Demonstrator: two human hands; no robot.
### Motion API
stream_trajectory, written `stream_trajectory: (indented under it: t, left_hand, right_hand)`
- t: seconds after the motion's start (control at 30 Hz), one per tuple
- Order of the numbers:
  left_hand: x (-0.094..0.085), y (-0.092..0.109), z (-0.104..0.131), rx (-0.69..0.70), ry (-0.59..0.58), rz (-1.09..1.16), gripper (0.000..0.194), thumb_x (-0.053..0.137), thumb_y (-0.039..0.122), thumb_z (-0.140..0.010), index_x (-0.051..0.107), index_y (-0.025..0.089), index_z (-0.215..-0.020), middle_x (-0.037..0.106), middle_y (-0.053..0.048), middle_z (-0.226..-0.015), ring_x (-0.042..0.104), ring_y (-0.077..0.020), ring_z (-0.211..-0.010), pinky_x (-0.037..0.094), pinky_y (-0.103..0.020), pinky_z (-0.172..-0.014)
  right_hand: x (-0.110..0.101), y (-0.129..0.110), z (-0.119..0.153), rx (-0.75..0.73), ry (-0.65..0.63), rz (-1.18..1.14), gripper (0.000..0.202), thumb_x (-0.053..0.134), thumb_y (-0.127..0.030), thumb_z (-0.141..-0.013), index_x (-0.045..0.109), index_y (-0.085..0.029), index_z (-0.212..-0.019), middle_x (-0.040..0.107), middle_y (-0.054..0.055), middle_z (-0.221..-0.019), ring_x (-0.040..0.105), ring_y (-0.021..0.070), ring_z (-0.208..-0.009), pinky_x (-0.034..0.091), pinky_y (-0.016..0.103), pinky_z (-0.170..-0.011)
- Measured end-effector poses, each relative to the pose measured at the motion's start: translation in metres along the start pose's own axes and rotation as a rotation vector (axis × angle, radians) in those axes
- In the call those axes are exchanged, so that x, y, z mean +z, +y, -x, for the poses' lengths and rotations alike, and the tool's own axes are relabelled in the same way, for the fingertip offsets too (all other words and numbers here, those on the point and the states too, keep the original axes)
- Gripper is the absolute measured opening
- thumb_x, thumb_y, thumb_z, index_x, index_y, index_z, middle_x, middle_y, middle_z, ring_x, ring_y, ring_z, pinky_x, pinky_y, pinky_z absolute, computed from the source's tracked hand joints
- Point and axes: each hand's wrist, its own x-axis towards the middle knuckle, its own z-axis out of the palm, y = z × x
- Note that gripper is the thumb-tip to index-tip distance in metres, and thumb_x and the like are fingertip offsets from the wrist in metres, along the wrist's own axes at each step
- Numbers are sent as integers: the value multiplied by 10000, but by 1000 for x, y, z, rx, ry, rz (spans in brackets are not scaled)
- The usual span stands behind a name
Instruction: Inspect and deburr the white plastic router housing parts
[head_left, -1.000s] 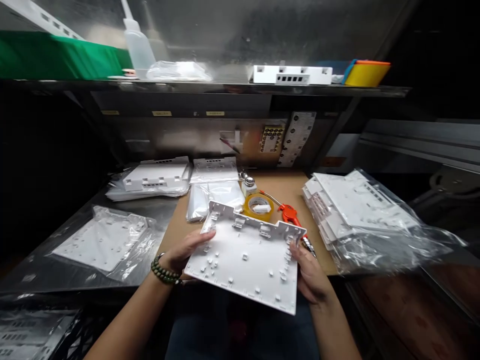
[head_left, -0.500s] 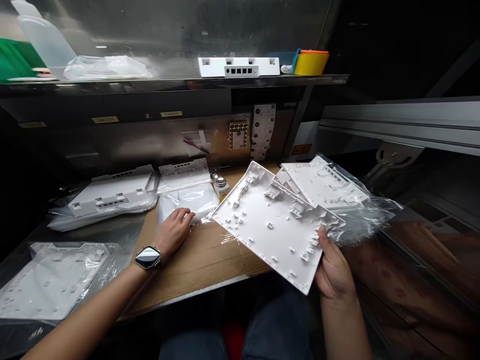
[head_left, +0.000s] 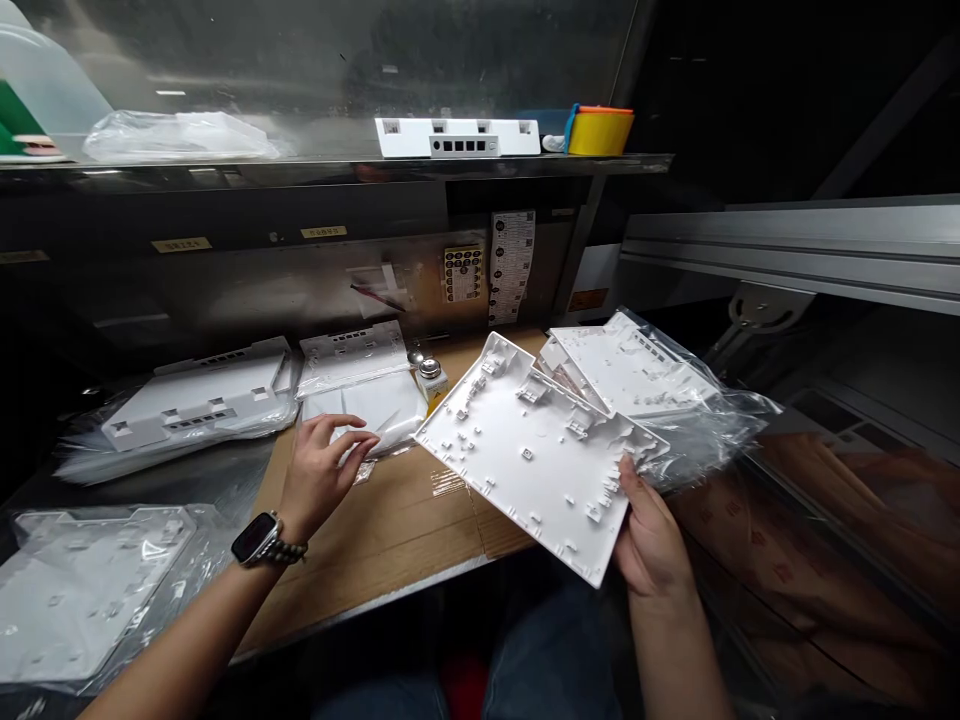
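Note:
My right hand (head_left: 654, 535) grips the right corner of a white plastic housing cover (head_left: 517, 470). The cover is tilted, its inner side with clips and posts facing me. My left hand (head_left: 326, 470), with a watch at the wrist, hovers over the near left part of a stack of clear plastic bags (head_left: 401, 410). Its thumb and index fingertip come together in a pinch. Whether clear film lies between them I cannot make out. Behind the bags lies another white cover (head_left: 356, 352) in film. A small bottle with a metal cap (head_left: 430, 372) stands beside the stack.
Bagged white covers lie at left (head_left: 195, 395), near left (head_left: 90, 590) and right (head_left: 637, 365). Cardboard (head_left: 360, 555) covers the worktop. A metal shelf (head_left: 322, 172) above carries a white housing (head_left: 457, 138) and a yellow tape roll (head_left: 600, 132). A metal rail (head_left: 787, 250) runs at right.
My left hand has lifted off the plastic bags and turned, its fingers now curled to the thumb. My right hand still holds the cover in much the same pose. The view has shifted slightly.

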Motion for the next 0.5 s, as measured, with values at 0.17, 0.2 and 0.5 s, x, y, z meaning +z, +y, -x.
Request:
stream_trajectory:
  t: [0.17,0.2,0.5]
  left_hand:
    - [-25,25,-24,-241,-78,255,192,616,428,-998,706,260,-1022,714,-34,-1007,655,-225,-893,474,-345,-816]
    - [-26,27,-26,-322,-167,321,226,620,475,-983,703,265,-991,725,-20,-953,654,-217,-828,456,-328,-748]
    - [36,44,1,-711,-326,990,441,808,557,-742,575,222,-907,719,-49,-880,698,-244,-836,546,-346,-747]
  right_hand:
    - [4,3,1,-1,-4,-15,500,845,-479,-811,729,-185,-1198,798,98,-1165,712,332,-1206,566,501,-1080]
    - [4,4,1,1,-10,-17,493,847,-481,-808,732,-184,-1184,798,97,-1164,709,330,-1210,564,496,-1081]
    - [-4,31,-7,236,-351,157,508,831,-595,-787,753,-185,-1078,815,91,-988,756,310,-1068,576,459,-973]
